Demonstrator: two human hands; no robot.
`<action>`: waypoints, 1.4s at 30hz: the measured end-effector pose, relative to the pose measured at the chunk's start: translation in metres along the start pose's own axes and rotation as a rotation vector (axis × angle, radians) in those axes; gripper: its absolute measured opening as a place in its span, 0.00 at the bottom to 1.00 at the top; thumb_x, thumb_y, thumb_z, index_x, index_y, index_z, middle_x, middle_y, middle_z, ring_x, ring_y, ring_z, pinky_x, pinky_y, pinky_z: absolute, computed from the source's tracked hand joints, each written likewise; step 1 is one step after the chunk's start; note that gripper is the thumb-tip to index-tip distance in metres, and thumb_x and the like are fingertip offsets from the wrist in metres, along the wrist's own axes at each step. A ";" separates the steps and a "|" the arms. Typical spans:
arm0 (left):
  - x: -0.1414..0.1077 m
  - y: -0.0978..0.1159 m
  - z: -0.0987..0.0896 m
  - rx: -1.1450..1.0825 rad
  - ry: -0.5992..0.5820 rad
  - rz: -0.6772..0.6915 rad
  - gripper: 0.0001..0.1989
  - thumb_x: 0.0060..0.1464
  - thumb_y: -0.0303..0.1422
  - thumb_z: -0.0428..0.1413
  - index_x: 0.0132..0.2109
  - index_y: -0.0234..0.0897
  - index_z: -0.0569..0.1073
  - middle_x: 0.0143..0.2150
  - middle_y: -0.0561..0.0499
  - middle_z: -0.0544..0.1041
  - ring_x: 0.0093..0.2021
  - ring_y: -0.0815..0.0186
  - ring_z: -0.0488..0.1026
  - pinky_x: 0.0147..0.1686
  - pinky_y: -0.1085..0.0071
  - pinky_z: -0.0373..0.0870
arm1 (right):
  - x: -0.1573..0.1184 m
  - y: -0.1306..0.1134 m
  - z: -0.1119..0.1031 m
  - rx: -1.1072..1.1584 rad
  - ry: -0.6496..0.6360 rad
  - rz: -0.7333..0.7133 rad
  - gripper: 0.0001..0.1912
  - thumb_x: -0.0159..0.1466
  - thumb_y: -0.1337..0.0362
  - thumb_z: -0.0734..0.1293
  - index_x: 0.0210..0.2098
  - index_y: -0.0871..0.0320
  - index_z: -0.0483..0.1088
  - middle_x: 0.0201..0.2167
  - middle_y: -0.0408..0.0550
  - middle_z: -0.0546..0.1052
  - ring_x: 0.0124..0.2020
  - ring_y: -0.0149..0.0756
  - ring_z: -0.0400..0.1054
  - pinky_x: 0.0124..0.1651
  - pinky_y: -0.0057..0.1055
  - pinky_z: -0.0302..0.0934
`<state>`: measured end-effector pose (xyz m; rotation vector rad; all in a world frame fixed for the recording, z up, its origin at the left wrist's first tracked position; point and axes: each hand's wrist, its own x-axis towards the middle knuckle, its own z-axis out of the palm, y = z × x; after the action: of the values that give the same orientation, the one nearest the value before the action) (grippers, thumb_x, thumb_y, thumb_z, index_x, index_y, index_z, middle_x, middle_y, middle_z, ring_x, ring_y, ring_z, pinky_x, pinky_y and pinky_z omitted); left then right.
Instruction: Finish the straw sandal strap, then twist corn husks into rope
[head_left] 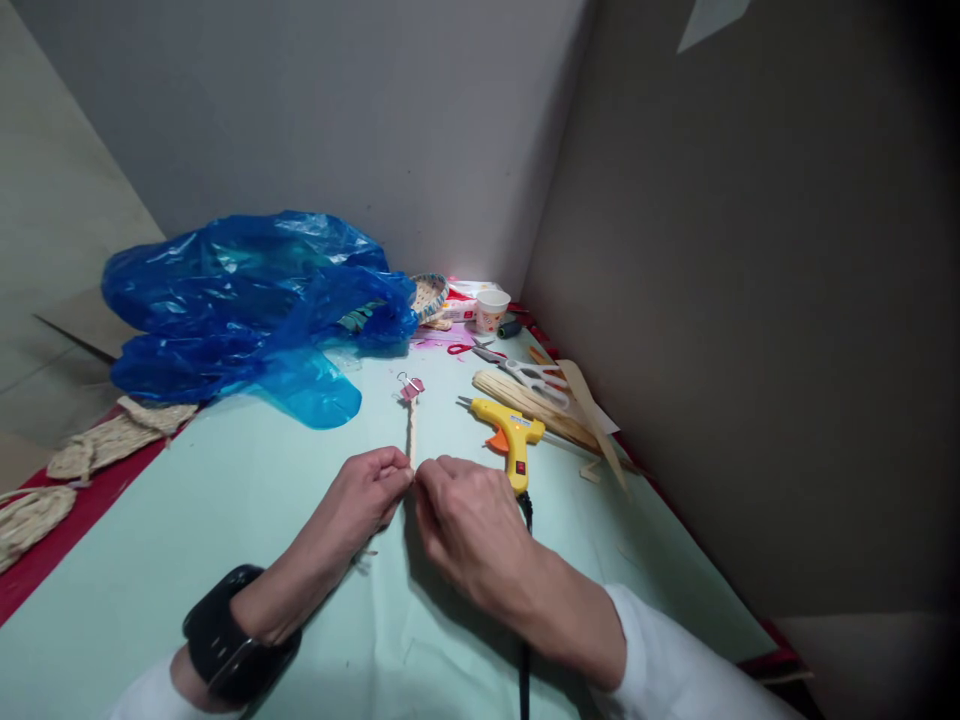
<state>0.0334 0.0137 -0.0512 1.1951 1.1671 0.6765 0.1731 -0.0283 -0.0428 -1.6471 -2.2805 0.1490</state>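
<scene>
A thin, pale braided strip [412, 430] runs up the middle of the table, its far end gripped by a pink binder clip [412, 388]. My left hand [373, 487] pinches the near end of the braid between thumb and fingers. Right beside it, my right hand [465, 505] is closed at the same end, its fingertips almost meeting the left ones. What lies inside the fingers is mostly hidden. To the right of my right hand rests a yellow glue gun [514, 430] with an orange trigger.
A blue plastic bag [255, 300] is heaped at the back left, beside a small woven basket [430, 295] and a paper cup [491, 311]. White-handled scissors [532, 378] and a bundle of pale strands [525, 405] lie right. Braided pieces [112, 440] sit along the left edge.
</scene>
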 end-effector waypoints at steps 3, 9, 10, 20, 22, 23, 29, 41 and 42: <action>-0.001 -0.002 -0.002 -0.040 -0.007 -0.002 0.08 0.46 0.34 0.56 0.27 0.35 0.66 0.18 0.62 0.56 0.18 0.77 0.48 0.19 0.78 0.42 | -0.009 -0.007 0.007 -0.127 0.054 -0.176 0.08 0.59 0.72 0.62 0.38 0.61 0.67 0.31 0.50 0.74 0.28 0.38 0.65 0.24 0.33 0.41; -0.003 -0.009 -0.008 -0.093 -0.062 0.007 0.10 0.51 0.37 0.56 0.28 0.36 0.66 0.22 0.60 0.59 0.20 0.75 0.50 0.21 0.76 0.47 | -0.019 -0.006 0.021 -0.306 0.197 -0.435 0.07 0.61 0.76 0.60 0.36 0.64 0.68 0.29 0.52 0.72 0.27 0.41 0.64 0.24 0.33 0.50; -0.003 -0.009 -0.009 -0.099 -0.070 0.009 0.09 0.51 0.36 0.56 0.29 0.36 0.66 0.22 0.60 0.60 0.21 0.75 0.52 0.22 0.76 0.49 | -0.020 -0.006 0.022 -0.311 0.193 -0.452 0.07 0.61 0.76 0.60 0.36 0.65 0.69 0.30 0.53 0.73 0.28 0.41 0.64 0.24 0.34 0.51; -0.007 -0.004 -0.007 -0.047 -0.081 -0.004 0.03 0.49 0.30 0.54 0.32 0.34 0.68 0.23 0.58 0.65 0.21 0.76 0.52 0.21 0.78 0.45 | 0.009 0.015 -0.006 0.435 -0.031 0.085 0.10 0.68 0.64 0.59 0.36 0.59 0.70 0.30 0.47 0.75 0.31 0.33 0.66 0.35 0.30 0.53; -0.009 -0.003 -0.007 -0.081 -0.091 0.000 0.05 0.49 0.31 0.55 0.33 0.35 0.66 0.22 0.59 0.63 0.21 0.76 0.50 0.21 0.78 0.44 | 0.015 0.017 -0.004 0.586 -0.164 0.090 0.12 0.69 0.62 0.57 0.33 0.58 0.67 0.27 0.44 0.73 0.29 0.32 0.64 0.33 0.28 0.52; -0.009 -0.002 -0.007 -0.099 -0.091 -0.001 0.07 0.48 0.32 0.57 0.33 0.36 0.65 0.22 0.60 0.62 0.20 0.76 0.50 0.21 0.78 0.44 | 0.017 0.018 -0.002 0.638 -0.204 0.089 0.13 0.69 0.61 0.57 0.32 0.58 0.65 0.26 0.43 0.72 0.29 0.31 0.63 0.33 0.28 0.51; -0.011 0.000 -0.005 -0.129 -0.089 0.006 0.14 0.48 0.37 0.58 0.39 0.39 0.62 0.21 0.62 0.65 0.17 0.77 0.47 0.18 0.77 0.40 | 0.020 0.021 0.008 0.726 -0.225 0.114 0.15 0.67 0.62 0.59 0.25 0.58 0.63 0.23 0.40 0.66 0.26 0.29 0.58 0.30 0.28 0.47; -0.016 0.002 -0.013 0.550 0.063 0.245 0.05 0.58 0.36 0.49 0.35 0.41 0.65 0.26 0.55 0.77 0.28 0.63 0.69 0.33 0.69 0.59 | 0.016 0.023 0.013 0.820 -0.148 0.145 0.19 0.66 0.62 0.60 0.21 0.61 0.70 0.15 0.38 0.60 0.20 0.26 0.50 0.25 0.27 0.44; -0.018 0.004 -0.012 0.632 0.100 0.263 0.07 0.59 0.36 0.48 0.34 0.41 0.66 0.25 0.54 0.77 0.27 0.63 0.69 0.32 0.69 0.58 | 0.015 0.023 0.014 0.827 -0.141 0.155 0.19 0.66 0.62 0.60 0.20 0.61 0.70 0.15 0.38 0.60 0.19 0.26 0.50 0.25 0.27 0.43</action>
<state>0.0171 0.0029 -0.0407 1.8878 1.3713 0.5804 0.1848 -0.0052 -0.0592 -1.3588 -1.7723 1.1024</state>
